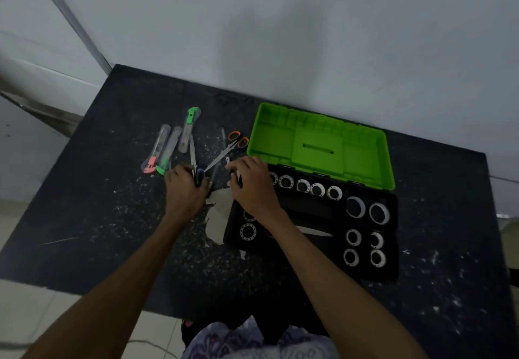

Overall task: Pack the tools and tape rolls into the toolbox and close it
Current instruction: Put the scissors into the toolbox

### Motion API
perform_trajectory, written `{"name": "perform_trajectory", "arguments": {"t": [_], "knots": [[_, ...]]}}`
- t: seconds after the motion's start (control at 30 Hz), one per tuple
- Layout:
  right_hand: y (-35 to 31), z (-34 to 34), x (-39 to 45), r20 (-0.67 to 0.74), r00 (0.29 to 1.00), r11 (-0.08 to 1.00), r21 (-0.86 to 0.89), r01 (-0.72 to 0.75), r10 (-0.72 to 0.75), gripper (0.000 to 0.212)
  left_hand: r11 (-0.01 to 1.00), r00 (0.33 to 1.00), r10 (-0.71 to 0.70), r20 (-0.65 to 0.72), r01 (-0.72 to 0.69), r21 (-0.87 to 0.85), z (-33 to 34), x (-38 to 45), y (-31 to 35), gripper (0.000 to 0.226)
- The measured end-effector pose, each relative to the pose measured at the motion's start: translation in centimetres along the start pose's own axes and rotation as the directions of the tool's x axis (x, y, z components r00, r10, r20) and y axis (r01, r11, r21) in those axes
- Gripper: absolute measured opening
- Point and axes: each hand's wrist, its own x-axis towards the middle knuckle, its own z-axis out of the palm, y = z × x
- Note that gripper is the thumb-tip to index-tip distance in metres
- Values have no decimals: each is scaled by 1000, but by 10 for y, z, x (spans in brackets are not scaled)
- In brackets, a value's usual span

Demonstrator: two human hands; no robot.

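Green plastic catches the eye first: the lid [320,145] of the toolbox [311,226] is thrown back against the wall, its black tray lying open on the dark, speckled table [98,218]. White tape rolls [317,189] stand in a row along the tray's far edge, with larger and smaller ones at its right end and another near the left front corner. A pale blade [314,231] lies across the tray's middle.

Left of the box, three cutters [161,150] lie fanned out, one with a green end farthest back, one pink-tipped, one green-tipped. Orange scissors [234,142] lie just beside the lid, blades pointing toward the person.

The left hand [184,190] is curled around a dark-handled tool [199,176] beside the cutters. The right hand [250,183] sits over the tray's far-left corner, fingers bent around something small and white; I cannot tell what it is.
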Motion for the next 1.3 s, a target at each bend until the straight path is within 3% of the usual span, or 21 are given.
{"name": "perform_trajectory", "arguments": {"t": [0.2,0.33,0.4,0.5,0.67,0.77,0.87,0.93,1.03,1.13,1.23,1.3], "knots": [[-1,-14,-2,13,1000,982,187,-31,29,22,940,983,-167,-77,135,-314,-14,-46,27,50],[-12,-22,-12,107,986,920,358,-157,127,38,734,991,-119,65,131,-666,-14,-74,48,53],[-17,-31,-17,174,968,865,439,-241,181,47,646,991,-58,119,128,-753,-14,-85,58,49],[-14,-50,-26,219,941,756,560,-338,259,50,583,991,18,136,100,-806,-12,-104,73,43],[-2,-70,-40,191,893,530,747,-402,408,32,534,962,195,191,60,-843,-6,-121,83,46],[9,-85,-58,211,863,427,800,-423,459,32,568,927,305,218,6,-823,0,-133,88,53],[17,-99,-77,240,860,366,829,-423,451,32,691,890,398,224,-131,-710,5,-143,88,55],[23,-106,-91,222,878,418,812,-408,425,34,790,852,483,204,-323,-522,8,-149,85,54],[33,-114,-109,144,897,542,753,-374,418,35,792,787,597,154,-548,-269,16,-151,71,51],[47,-125,-126,59,932,765,554,-329,358,31,816,801,576,163,-551,-175,22,-152,52,49],[57,-129,-141,110,962,931,247,-271,251,31,812,796,583,161,-564,-153,23,-155,40,46],[61,-126,-148,168,968,980,30,-195,188,32,800,789,598,143,-574,-175,23,-157,37,45]]}}
